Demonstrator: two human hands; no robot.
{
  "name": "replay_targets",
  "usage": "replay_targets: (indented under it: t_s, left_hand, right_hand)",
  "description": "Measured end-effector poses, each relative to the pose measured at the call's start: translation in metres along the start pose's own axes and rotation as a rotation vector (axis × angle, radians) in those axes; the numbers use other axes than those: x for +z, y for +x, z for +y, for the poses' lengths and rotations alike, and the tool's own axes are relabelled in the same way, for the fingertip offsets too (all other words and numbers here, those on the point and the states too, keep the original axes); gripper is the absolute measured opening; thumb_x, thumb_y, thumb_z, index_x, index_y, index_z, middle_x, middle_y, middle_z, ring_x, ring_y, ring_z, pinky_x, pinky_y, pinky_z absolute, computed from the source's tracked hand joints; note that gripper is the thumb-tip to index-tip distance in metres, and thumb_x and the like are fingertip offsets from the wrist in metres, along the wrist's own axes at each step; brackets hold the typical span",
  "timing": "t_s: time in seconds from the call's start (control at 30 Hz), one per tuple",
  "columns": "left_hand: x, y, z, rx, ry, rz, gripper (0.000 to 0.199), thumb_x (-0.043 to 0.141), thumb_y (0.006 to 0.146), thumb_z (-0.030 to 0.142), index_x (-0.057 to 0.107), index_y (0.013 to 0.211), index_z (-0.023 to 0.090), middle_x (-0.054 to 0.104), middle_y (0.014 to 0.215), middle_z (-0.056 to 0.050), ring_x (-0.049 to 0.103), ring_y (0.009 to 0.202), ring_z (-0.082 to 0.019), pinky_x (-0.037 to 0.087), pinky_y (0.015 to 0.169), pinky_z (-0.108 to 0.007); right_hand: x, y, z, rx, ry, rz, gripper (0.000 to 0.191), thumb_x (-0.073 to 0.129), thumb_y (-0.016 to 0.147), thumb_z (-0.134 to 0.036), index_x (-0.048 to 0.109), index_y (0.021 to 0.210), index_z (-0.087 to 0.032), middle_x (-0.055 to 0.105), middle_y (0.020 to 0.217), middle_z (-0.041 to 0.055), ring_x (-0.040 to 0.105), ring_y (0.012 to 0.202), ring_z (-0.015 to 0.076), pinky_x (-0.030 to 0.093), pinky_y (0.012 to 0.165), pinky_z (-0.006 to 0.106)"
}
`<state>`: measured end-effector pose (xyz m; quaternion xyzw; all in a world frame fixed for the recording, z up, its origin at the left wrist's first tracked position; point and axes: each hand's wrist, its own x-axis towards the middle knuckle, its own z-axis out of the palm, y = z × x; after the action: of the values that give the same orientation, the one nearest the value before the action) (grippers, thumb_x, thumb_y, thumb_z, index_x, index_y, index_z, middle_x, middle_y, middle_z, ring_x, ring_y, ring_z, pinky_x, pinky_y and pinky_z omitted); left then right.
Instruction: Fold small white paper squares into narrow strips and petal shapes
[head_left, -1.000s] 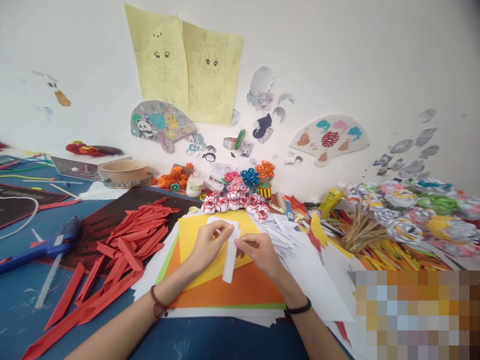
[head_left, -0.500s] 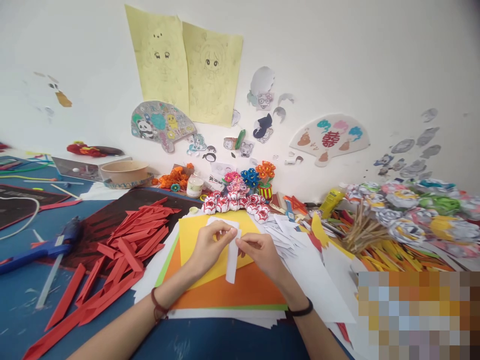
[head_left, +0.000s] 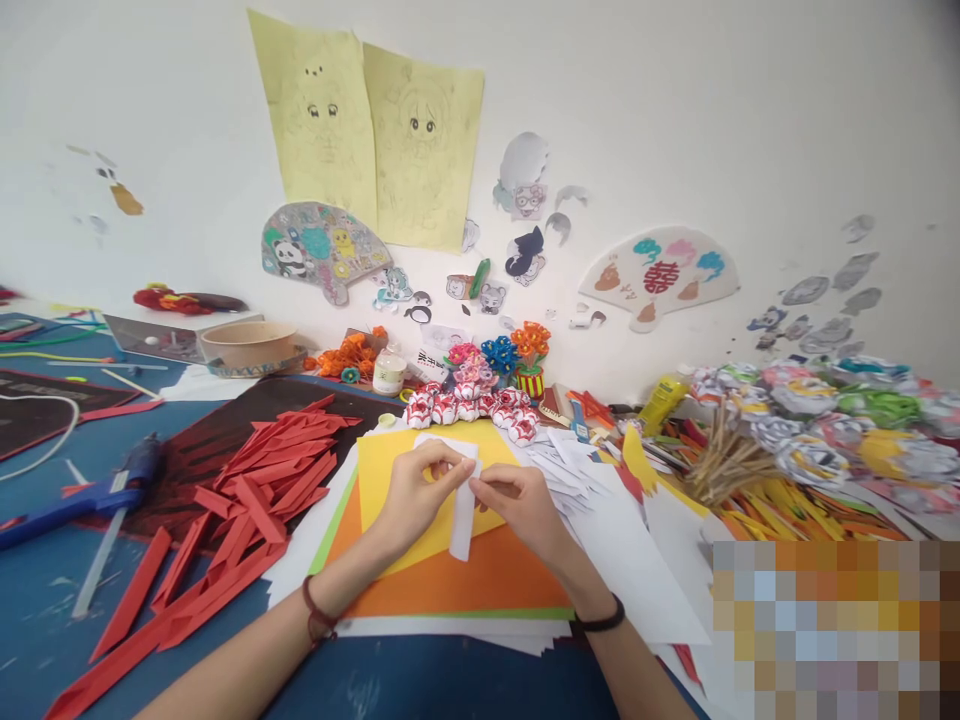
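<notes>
The left hand (head_left: 414, 490) and right hand (head_left: 523, 503) were both pinched on the white paper strip (head_left: 462, 530), apparently steadying it from opposite edges above stacked coloured sheets (head_left: 450, 588).

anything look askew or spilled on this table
Nothing looks spilled, but the yellow paper lies askew on the orange paper, its edges out of line. The folded red paper strips are heaped untidily, some off the dark mat and on the blue tabletop.

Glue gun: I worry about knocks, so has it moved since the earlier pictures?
No: judged by the dark mat beneath the red strips, the glue gun has not shifted.
</notes>
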<state>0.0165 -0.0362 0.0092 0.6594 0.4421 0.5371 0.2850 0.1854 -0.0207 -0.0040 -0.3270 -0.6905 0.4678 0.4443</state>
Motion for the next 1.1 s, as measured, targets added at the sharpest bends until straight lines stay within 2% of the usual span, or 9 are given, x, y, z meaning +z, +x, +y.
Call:
replay_targets:
  t_s: [0.2,0.43,0.93,1.1]
  left_hand:
    - [0.0001,0.0007,-0.0001,-0.021,-0.022,-0.007,0.025,0.065,0.083,0.036,0.066,0.068,0.016,0.058,0.065,0.000,0.049,0.063,-0.013,0.037,0.061,-0.025]
    - [0.0004,0.0005,0.0022,-0.077,-0.077,-0.022,0.026,0.066,0.080,0.037,0.064,0.066,0.016,0.059,0.065,-0.001,0.050,0.063,-0.013,0.038,0.061,-0.025]
    - [0.0010,-0.0003,0.0022,-0.093,-0.117,-0.031,0.027,0.067,0.080,0.038,0.064,0.065,0.015,0.060,0.063,-0.001,0.052,0.061,-0.013,0.039,0.059,-0.025]
    - [-0.0005,0.0014,0.0019,-0.078,-0.058,-0.060,0.026,0.063,0.083,0.041,0.067,0.073,0.017,0.066,0.072,-0.003,0.054,0.066,-0.015,0.041,0.063,-0.026]
  right_hand:
    - [-0.0009,0.0005,0.0026,0.029,0.061,0.053,0.022,0.070,0.079,-0.037,0.073,0.082,-0.015,0.071,0.072,0.0056,0.067,0.067,0.0174,0.055,0.065,0.028]
    - [-0.0019,0.0000,0.0015,0.005,0.065,0.020,0.022,0.068,0.081,-0.038,0.074,0.080,-0.016,0.070,0.071,0.0044,0.066,0.066,0.0163,0.055,0.065,0.027]
    - [-0.0018,-0.0011,-0.0038,-0.004,0.061,0.019,0.023,0.069,0.079,-0.039,0.073,0.077,-0.017,0.069,0.070,0.0038,0.066,0.066,0.0166,0.055,0.067,0.030]
    - [-0.0023,-0.0004,-0.0046,0.011,0.061,0.049,0.024,0.071,0.077,-0.040,0.073,0.076,-0.016,0.069,0.067,0.0043,0.065,0.062,0.0164,0.055,0.063,0.029]
